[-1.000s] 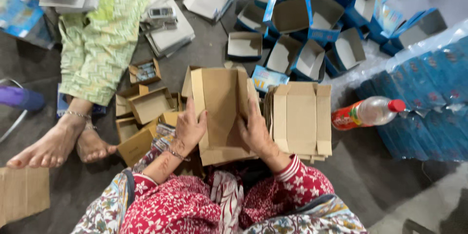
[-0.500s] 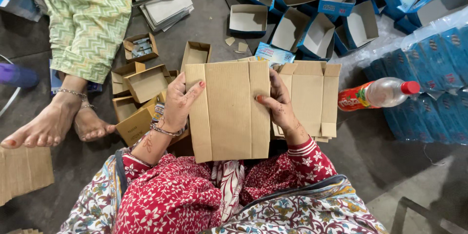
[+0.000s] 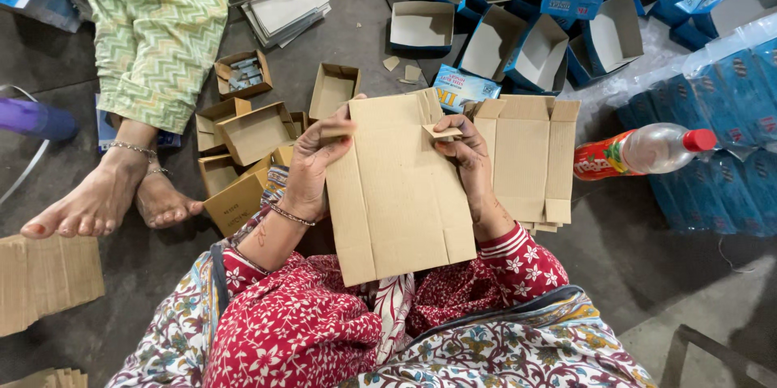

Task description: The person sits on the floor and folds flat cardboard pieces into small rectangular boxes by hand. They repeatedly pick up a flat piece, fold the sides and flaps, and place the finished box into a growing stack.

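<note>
Head view — left hand point(image 3: 312, 165) and right hand point(image 3: 469, 157) each grip the flat cardboard blank point(image 3: 396, 186), fingers curled.

Informal box-packing workshop on bare concrete floor point(image 3: 647, 267); stacks of flat cardboard blanks point(image 3: 526, 153); small folded brown boxes point(image 3: 255, 131); open blue cartons point(image 3: 518, 40); second worker's bare feet point(image 3: 105, 198) on floor.

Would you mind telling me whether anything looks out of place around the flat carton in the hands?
A plastic bottle with a red cap lies tipped on its side right of the stack of flat cartons. Small cardboard scraps litter the floor beyond. Nothing looks spilled.
</note>
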Tool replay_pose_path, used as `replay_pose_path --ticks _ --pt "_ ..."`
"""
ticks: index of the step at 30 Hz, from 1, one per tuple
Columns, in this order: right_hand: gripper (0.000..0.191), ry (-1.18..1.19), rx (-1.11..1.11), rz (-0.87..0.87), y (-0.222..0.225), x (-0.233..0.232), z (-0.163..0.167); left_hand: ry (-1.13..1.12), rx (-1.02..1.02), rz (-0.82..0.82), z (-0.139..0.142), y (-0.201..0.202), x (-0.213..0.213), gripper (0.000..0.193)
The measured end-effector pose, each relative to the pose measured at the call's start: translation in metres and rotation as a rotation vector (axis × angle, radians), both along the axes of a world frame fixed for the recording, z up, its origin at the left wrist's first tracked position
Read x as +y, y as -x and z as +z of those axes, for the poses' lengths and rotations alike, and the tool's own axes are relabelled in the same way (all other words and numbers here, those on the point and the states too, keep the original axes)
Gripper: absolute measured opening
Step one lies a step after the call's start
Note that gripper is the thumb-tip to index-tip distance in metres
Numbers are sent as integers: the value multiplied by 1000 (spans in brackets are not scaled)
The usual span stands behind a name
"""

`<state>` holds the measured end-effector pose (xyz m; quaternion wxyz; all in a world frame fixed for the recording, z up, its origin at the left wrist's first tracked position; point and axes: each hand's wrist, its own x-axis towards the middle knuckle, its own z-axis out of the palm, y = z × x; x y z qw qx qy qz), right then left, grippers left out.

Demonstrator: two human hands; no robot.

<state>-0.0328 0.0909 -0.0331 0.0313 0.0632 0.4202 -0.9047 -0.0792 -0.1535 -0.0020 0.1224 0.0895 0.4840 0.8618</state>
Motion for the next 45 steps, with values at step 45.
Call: replay_pose_path --ticks 45 --pt "48 -162 182 -29 7 20 -21 397 -126 305 9 38 -28 43"
